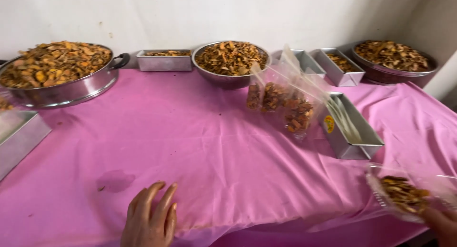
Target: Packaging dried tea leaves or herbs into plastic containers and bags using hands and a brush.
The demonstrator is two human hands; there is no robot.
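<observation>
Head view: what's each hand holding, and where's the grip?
Right hand holds a clear bag of dried brownish-orange pieces, grip at its lower near end. Left hand holds nothing; it rests flat, fingers spread, on the pink tablecloth.

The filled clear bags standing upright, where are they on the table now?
In the head view the filled clear bags stand right of centre on the pink tablecloth, just in front of the middle steel bowl and left of the rectangular steel tray.

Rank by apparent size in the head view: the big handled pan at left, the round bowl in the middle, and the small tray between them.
1. Handled pan, the largest.
2. Round bowl.
3. Small tray, the smallest.
The pan sits slightly nearer the camera, which may exaggerate its lead.
</observation>
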